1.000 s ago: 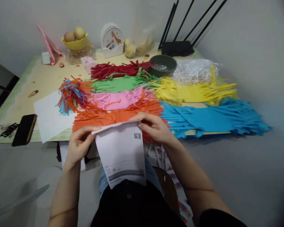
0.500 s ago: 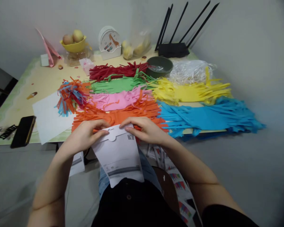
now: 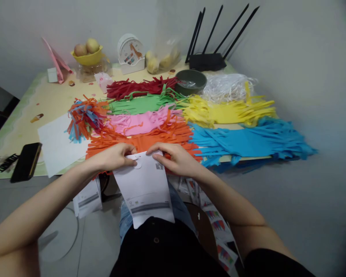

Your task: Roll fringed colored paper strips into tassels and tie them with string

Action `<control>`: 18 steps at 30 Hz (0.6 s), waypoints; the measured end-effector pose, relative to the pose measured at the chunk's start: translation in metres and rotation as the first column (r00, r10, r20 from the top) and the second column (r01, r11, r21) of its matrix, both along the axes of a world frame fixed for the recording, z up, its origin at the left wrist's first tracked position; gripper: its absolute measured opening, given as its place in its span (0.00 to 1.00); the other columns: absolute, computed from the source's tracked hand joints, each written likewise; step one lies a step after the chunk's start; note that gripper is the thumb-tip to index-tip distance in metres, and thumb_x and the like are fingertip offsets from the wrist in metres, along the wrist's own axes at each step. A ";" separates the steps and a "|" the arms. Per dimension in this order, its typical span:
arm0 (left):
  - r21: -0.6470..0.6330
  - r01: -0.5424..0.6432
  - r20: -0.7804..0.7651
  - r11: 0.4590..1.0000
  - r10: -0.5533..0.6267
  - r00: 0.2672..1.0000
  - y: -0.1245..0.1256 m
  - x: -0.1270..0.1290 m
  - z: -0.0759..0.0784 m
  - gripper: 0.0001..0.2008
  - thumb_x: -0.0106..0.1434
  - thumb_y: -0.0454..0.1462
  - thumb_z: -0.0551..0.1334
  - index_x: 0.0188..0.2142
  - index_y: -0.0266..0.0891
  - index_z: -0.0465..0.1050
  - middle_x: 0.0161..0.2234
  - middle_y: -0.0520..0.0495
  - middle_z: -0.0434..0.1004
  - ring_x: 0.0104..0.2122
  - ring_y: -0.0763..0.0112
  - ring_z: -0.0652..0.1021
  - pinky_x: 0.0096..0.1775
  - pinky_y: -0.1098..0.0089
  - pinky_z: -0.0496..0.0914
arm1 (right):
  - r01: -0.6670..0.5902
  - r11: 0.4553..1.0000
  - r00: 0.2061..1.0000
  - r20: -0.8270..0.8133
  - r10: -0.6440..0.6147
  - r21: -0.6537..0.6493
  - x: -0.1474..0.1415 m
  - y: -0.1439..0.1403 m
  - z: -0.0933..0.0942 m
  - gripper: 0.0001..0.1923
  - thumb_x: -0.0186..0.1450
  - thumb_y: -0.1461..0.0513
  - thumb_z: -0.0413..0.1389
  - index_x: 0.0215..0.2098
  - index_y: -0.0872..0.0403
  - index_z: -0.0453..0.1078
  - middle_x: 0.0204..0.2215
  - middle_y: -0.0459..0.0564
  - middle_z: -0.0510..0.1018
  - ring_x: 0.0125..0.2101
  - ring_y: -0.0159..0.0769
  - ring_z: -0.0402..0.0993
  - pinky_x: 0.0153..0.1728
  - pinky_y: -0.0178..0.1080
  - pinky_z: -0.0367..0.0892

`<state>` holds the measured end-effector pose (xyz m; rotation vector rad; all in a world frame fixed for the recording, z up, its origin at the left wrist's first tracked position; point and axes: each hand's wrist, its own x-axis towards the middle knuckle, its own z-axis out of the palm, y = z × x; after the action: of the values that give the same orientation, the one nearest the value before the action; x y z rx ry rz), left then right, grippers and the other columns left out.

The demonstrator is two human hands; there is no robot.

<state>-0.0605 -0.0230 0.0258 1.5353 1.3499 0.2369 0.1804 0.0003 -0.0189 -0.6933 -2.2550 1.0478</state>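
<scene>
A white printed card envelope (image 3: pixel 148 188) with a rounded tab at its top leans over my lap, its lower edge against my black shirt. My left hand (image 3: pixel 118 156) pinches the top left of it, the thumb on the round tab (image 3: pixel 138 164). With thumb and fingers, my right hand (image 3: pixel 175 158) grips the top right corner. Just beyond both hands lies a stack of orange fringed tissue paper (image 3: pixel 144 140). Blue fringed paper (image 3: pixel 248 142) spreads to the right of it.
Pink (image 3: pixel 132 123), green (image 3: pixel 138 104), yellow (image 3: pixel 227 112) and dark red (image 3: pixel 141 87) fringed paper lie farther back. A green bowl (image 3: pixel 191 82), a router (image 3: pixel 207 61) and white strings (image 3: pixel 227 87) stand behind. At left are a phone (image 3: pixel 26 162) and a white sheet (image 3: pixel 57 146).
My left hand has moved inward along the top edge, its thumb now over the round tab, and the left elbow has swung outward. The right hand keeps its grip.
</scene>
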 end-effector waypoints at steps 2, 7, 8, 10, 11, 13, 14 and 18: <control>-0.005 -0.025 0.026 1.000 0.025 0.999 0.003 0.001 -0.002 0.10 0.51 0.41 0.68 0.27 0.38 0.72 0.24 0.51 0.73 0.22 0.70 0.72 0.22 0.74 0.61 | 0.066 0.985 0.997 0.030 -0.072 0.161 -0.003 -0.002 -0.002 0.10 0.70 0.64 0.52 0.46 0.55 0.75 0.42 0.54 0.82 0.41 0.38 0.77 0.42 0.39 0.68; -0.031 -0.079 0.080 0.996 0.081 0.993 0.008 0.005 -0.007 0.09 0.48 0.40 0.68 0.27 0.38 0.73 0.24 0.51 0.75 0.24 0.69 0.74 0.25 0.73 0.65 | 0.172 0.658 0.963 0.014 -0.268 0.733 -0.022 -0.008 -0.006 0.09 0.72 0.62 0.54 0.44 0.55 0.77 0.45 0.57 0.80 0.45 0.45 0.68 0.43 0.46 0.61; -0.048 -0.085 0.106 0.995 0.089 0.990 0.009 0.005 -0.008 0.09 0.48 0.39 0.68 0.27 0.38 0.73 0.25 0.52 0.75 0.24 0.70 0.74 0.26 0.73 0.65 | 0.122 0.612 0.973 0.026 -0.228 0.781 -0.025 -0.007 -0.006 0.10 0.73 0.63 0.53 0.44 0.56 0.76 0.42 0.56 0.80 0.42 0.43 0.67 0.41 0.44 0.60; -0.100 -0.094 0.156 0.991 0.109 0.982 0.009 0.005 -0.009 0.09 0.47 0.37 0.69 0.28 0.37 0.73 0.25 0.52 0.76 0.24 0.70 0.75 0.26 0.74 0.66 | 0.018 0.558 0.986 0.079 -0.149 0.830 -0.029 -0.005 -0.007 0.13 0.74 0.65 0.49 0.42 0.59 0.76 0.35 0.55 0.79 0.37 0.40 0.65 0.37 0.42 0.60; -0.131 -0.099 0.179 0.986 0.122 0.976 0.009 0.004 -0.009 0.10 0.46 0.36 0.69 0.29 0.37 0.73 0.25 0.52 0.76 0.24 0.71 0.75 0.26 0.74 0.66 | -0.019 0.542 0.986 0.105 -0.127 0.840 -0.029 -0.003 -0.008 0.15 0.75 0.65 0.47 0.41 0.60 0.76 0.33 0.54 0.78 0.36 0.40 0.65 0.36 0.42 0.60; -0.179 -0.125 0.223 0.976 0.163 0.961 0.007 0.003 -0.010 0.12 0.46 0.36 0.70 0.30 0.37 0.73 0.25 0.51 0.77 0.24 0.71 0.76 0.26 0.74 0.66 | -0.065 0.515 0.984 0.142 -0.111 0.855 -0.028 0.001 -0.010 0.17 0.75 0.66 0.44 0.41 0.60 0.76 0.31 0.54 0.76 0.34 0.39 0.65 0.35 0.42 0.60; -0.191 -0.145 0.244 0.971 0.190 0.951 0.005 0.002 -0.011 0.12 0.46 0.36 0.71 0.31 0.37 0.74 0.25 0.51 0.78 0.23 0.71 0.76 0.25 0.74 0.66 | -0.078 0.498 0.982 0.152 -0.111 0.864 -0.027 0.003 -0.011 0.18 0.75 0.67 0.43 0.42 0.60 0.76 0.30 0.54 0.75 0.33 0.39 0.65 0.34 0.42 0.60; -0.190 -0.212 0.275 0.959 0.259 0.926 0.000 0.004 -0.014 0.14 0.47 0.39 0.72 0.32 0.38 0.74 0.24 0.50 0.77 0.21 0.70 0.75 0.23 0.73 0.66 | -0.099 0.421 0.983 0.155 -0.100 0.901 -0.029 0.010 -0.015 0.18 0.74 0.69 0.43 0.40 0.61 0.76 0.28 0.54 0.76 0.30 0.37 0.67 0.31 0.42 0.61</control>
<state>-0.0561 -0.0234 0.0120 1.1517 1.2767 0.4829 0.1515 0.0104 -0.0340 -0.2773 -2.5012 -0.3962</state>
